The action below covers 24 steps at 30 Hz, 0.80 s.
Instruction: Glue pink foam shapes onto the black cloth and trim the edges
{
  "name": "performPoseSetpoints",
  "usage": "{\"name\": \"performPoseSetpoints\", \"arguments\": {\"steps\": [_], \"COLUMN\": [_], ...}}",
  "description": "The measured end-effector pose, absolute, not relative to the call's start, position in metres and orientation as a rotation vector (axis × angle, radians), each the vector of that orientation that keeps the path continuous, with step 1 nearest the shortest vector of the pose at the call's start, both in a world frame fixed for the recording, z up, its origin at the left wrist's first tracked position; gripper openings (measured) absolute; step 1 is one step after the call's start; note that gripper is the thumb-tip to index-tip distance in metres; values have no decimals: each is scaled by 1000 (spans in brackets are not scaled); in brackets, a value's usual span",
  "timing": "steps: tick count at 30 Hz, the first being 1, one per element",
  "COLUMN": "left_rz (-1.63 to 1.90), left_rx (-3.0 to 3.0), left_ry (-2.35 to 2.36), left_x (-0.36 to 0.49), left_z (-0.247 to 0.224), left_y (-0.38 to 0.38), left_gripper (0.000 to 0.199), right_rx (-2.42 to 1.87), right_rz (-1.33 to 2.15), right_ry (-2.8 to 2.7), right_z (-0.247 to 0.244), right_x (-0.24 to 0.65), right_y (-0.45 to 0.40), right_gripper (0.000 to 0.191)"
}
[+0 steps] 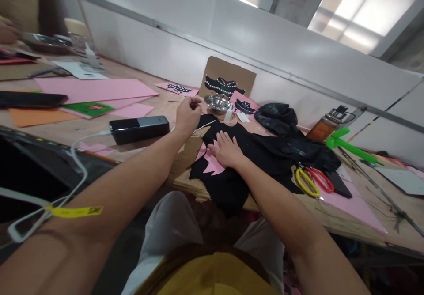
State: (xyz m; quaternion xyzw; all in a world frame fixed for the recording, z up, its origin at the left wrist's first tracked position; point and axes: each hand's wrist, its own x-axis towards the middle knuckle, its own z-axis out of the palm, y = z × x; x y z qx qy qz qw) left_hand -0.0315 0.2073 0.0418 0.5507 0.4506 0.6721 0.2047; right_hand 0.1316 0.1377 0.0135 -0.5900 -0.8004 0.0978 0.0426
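Note:
My right hand (227,150) lies flat with fingers spread, on black cloth (261,147) and the edge of a jagged pink paper piece (214,166). The cloth spreads over the table and hangs over its front edge. My left hand (188,115) is raised just left of the cloth, thumb and fingertips pinched together. Whatever may be between them is too small to make out. Near it are a steel bowl (217,103) and a small white squeeze bottle (228,113). A thin pale strip (206,125) lies on the black cloth between my hands.
A black power bank (139,129) with a white cable stands left. Scissors with yellow and red handles (314,181) lie right, near a jar of amber liquid (326,125) and a green balloon (351,147). Beaded black cutouts (225,86) stand behind; pink sheets (96,89) lie left.

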Motion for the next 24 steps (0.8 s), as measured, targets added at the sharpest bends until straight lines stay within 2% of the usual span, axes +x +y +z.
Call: {"name": "performPoseSetpoints", "arguments": {"steps": [7,17,24], "left_rz": [1870,1844,1831], "left_rx": [1543,1560,1582], "left_ry": [1266,1294,1287], "left_x": [-30,-30,-28], "left_z": [43,41,41], "left_y": [206,209,206], "left_gripper": [22,23,23], "right_rx": [-1746,-1411,-1399], "right_rz": [211,230,367], "right_ry": [-2384,-2652,-2531], "right_z": [23,12,25], "right_x": [124,80,92], "right_y": [128,94,104], "right_gripper": [82,87,81]}}
